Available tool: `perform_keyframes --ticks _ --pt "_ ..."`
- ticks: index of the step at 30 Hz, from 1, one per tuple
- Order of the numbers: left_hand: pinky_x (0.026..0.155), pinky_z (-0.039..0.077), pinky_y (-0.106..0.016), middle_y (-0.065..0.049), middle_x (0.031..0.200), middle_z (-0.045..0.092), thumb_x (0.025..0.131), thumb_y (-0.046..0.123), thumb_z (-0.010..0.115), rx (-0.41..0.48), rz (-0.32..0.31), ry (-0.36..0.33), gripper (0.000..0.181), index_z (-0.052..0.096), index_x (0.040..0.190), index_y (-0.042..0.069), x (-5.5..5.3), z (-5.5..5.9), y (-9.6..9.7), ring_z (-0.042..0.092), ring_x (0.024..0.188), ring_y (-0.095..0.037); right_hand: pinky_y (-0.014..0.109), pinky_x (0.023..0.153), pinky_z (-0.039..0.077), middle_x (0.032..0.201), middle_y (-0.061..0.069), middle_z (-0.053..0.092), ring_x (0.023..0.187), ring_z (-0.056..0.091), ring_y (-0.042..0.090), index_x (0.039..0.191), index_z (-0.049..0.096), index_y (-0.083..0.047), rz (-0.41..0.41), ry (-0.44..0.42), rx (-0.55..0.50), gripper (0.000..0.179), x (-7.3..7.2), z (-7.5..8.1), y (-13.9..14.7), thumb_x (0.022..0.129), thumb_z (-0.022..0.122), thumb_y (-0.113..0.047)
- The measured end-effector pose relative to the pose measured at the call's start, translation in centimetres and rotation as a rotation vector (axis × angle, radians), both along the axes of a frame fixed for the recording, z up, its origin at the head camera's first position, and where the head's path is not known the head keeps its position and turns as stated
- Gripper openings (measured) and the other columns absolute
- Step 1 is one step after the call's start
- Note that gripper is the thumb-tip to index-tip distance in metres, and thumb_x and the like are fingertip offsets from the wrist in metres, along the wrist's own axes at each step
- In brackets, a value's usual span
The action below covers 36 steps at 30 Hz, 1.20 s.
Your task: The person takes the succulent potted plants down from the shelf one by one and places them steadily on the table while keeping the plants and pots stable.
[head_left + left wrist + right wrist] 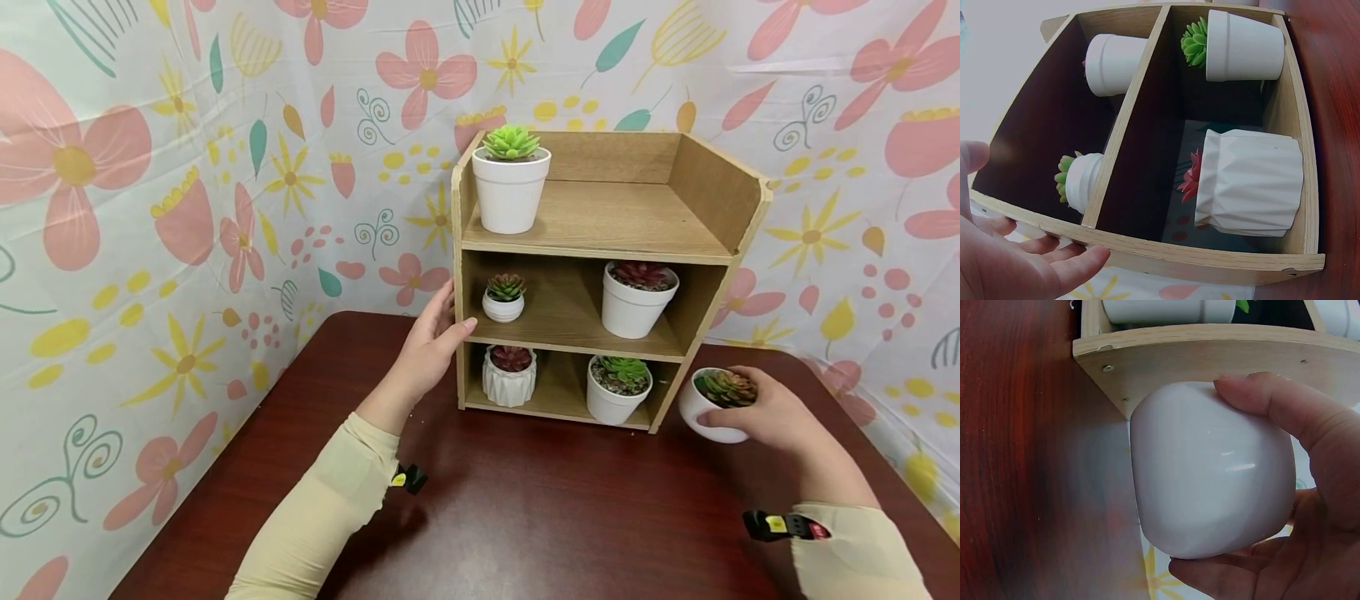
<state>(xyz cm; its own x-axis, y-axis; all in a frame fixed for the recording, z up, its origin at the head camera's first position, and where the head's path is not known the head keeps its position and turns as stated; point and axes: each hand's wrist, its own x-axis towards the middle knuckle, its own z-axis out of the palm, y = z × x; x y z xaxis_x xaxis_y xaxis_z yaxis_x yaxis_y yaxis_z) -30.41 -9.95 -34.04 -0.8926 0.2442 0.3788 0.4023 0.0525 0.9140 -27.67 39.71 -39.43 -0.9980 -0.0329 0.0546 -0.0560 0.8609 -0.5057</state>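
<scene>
My right hand [780, 412] grips a round, glossy white succulent pot [1210, 475], thumb on one side and fingers on the other. The reddish-green succulent [726, 388] in it faces up, and the pot is beside the right side of a wooden shelf [600, 250]. My left hand [429, 350] rests at the shelf's left side panel, thumb by the front edge and fingers along the outside. Nearest to it are a small white pot with a green-red succulent [503, 297] and, below, a ribbed white pot with a dark red succulent [510, 377].
On the shelf's top stands a white pot with a bright green succulent [512, 187]. A white pot with a dark red plant [637, 300] sits middle right, another with green leaves [618, 389] lower right. Flowered cloth [360, 125] hangs behind the dark red table [525, 517].
</scene>
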Motion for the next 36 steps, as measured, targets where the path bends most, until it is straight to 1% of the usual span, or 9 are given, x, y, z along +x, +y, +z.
perform_keyframes --ticks 7,14,20,27,32,36 --pt "0.121 0.036 -0.053 -0.006 0.171 0.027 0.104 0.027 0.058 0.009 -0.02 0.003 0.072 0.021 0.165 0.026 0.0 0.0 0.0 0.031 0.156 -0.028 0.041 0.083 0.044 0.127 0.036 0.056 0.109 0.057 0.045 0.145 0.034 0.011 -0.003 -0.006 -0.002 0.103 0.0 -0.2 -0.4 0.078 0.087 -0.048" --pt "0.122 0.035 -0.054 -0.009 0.171 0.026 0.104 0.026 0.058 0.015 -0.026 0.011 0.071 0.021 0.165 0.026 -0.2 0.0 -0.1 0.031 0.156 -0.029 0.041 0.083 0.045 0.125 0.036 0.056 0.108 0.058 0.046 0.143 0.031 0.013 -0.009 -0.015 -0.005 0.108 -0.2 -0.6 -0.6 0.076 0.089 -0.048" --pt "0.122 0.035 -0.053 -0.008 0.171 0.026 0.104 0.026 0.058 0.015 -0.027 0.015 0.071 0.021 0.165 0.027 -0.2 0.0 -0.1 0.031 0.156 -0.029 0.046 0.084 0.048 0.125 0.037 0.055 0.108 0.057 0.047 0.143 0.03 0.014 -0.016 -0.033 0.012 0.109 -0.1 -0.7 -0.8 0.075 0.089 -0.047" --pt "0.122 0.035 -0.052 -0.006 0.17 0.028 0.104 0.026 0.058 0.009 -0.02 0.01 0.071 0.021 0.165 0.026 -0.3 -0.2 -0.1 0.031 0.156 -0.027 0.056 0.087 0.049 0.125 0.04 0.052 0.108 0.055 0.05 0.142 0.029 0.016 -0.01 -0.047 0.03 0.111 -0.2 -1.0 -0.8 0.074 0.09 -0.047" --pt "0.122 0.035 -0.052 -0.006 0.17 0.028 0.104 0.025 0.058 0.013 -0.021 0.011 0.071 0.022 0.165 0.026 -0.3 -0.3 -0.1 0.031 0.156 -0.027 0.058 0.088 0.049 0.127 0.04 0.051 0.109 0.054 0.05 0.143 0.028 0.016 -0.016 -0.057 0.031 0.114 -0.3 -1.3 -0.8 0.073 0.091 -0.049" --pt "0.121 0.035 -0.053 -0.008 0.17 0.028 0.104 0.024 0.058 0.018 -0.026 0.018 0.071 0.021 0.165 0.025 -0.2 -0.2 0.0 0.032 0.156 -0.028 0.058 0.088 0.049 0.125 0.04 0.052 0.109 0.055 0.05 0.142 0.029 0.016 -0.009 -0.053 0.026 0.114 -0.3 -1.5 -0.9 0.072 0.092 -0.047"
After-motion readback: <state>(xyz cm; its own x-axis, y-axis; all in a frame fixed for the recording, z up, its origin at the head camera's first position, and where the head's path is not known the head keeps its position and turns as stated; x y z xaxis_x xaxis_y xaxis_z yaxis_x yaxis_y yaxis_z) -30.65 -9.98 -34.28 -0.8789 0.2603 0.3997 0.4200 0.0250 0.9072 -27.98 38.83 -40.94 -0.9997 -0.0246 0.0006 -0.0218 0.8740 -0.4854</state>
